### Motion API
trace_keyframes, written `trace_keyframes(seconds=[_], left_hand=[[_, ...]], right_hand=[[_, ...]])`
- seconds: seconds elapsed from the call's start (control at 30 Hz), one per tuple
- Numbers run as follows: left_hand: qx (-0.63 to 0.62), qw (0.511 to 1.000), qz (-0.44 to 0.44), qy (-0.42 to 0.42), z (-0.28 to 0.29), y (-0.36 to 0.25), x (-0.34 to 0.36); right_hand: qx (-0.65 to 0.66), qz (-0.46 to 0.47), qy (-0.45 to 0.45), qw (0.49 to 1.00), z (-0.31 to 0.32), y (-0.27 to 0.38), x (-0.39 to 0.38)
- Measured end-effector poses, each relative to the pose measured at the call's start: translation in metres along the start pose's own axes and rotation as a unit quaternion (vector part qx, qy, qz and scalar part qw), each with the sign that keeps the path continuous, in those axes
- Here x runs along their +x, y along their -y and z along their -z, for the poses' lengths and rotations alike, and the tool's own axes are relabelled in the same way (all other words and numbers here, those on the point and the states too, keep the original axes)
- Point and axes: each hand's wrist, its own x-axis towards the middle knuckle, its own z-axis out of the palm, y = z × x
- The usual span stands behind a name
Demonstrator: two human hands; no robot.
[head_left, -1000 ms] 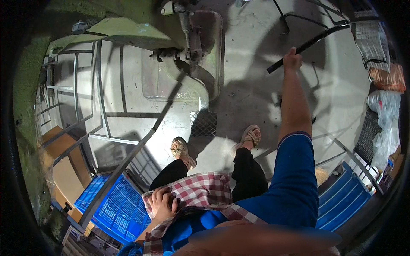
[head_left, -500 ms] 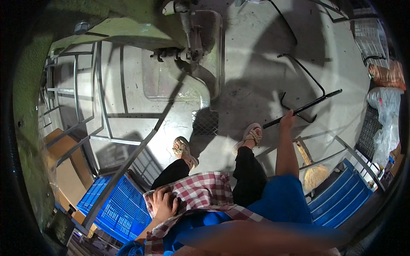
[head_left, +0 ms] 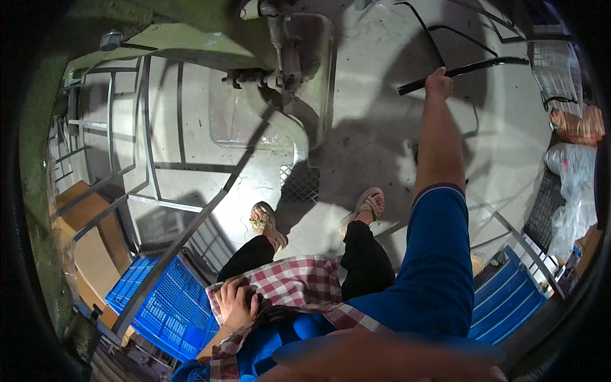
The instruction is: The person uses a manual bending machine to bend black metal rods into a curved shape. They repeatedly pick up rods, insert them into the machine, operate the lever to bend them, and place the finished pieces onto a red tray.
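Note:
My right arm reaches far forward, and my right hand (head_left: pixel 438 84) is closed round a black metal bar (head_left: pixel 487 65). Thinner bent black rods (head_left: pixel 463 37) show beyond the bar and appear joined to it; the join is not clear. The bar hangs above the floor, roughly level. My left hand (head_left: pixel 234 304) lies on my lap on a red-and-white checked apron (head_left: pixel 296 279), its fingers apart and slightly bent, holding nothing. Beyond my feet stands a green machine (head_left: pixel 191 48) with a foot pedal (head_left: pixel 300 183) of dark mesh plate.
Another bent black rod (head_left: pixel 421 28) lies ahead. A metal rack frame (head_left: pixel 149 127) stands left, with cardboard (head_left: pixel 95 245) and a blue crate (head_left: pixel 168 305). At right are a blue ribbed container (head_left: pixel 509 299), plastic bags (head_left: pixel 566 191) and a white basket (head_left: pixel 555 67).
My right hand has moved forward and up, carrying the black bar away from me and lifting it from low over the floor. My left hand stays on the apron.

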Motion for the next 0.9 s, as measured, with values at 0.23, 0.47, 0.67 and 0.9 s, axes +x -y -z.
trace_keyframes(seconds=[0.23, 0.47, 0.67, 0.9], left_hand=[[-0.007, 1.0, -0.022, 0.001, 0.003, 0.001, 0.005], [-0.022, 0.999, -0.039, -0.007, -0.002, 0.006, 0.002], [0.0, 1.0, 0.009, -0.004, 0.003, -0.007, 0.002], [-0.014, 0.999, 0.009, -0.03, 0.0, -0.011, 0.001]], right_hand=[[-0.047, 0.155, 0.148, 0.976, -0.002, -0.144, 0.01], [0.007, 0.217, 0.084, 0.973, 0.05, -0.155, -0.092], [-0.103, 0.128, -0.014, 0.986, 0.008, -0.064, -0.01], [-0.146, 0.089, 0.043, 0.984, -0.018, 0.003, 0.028]])
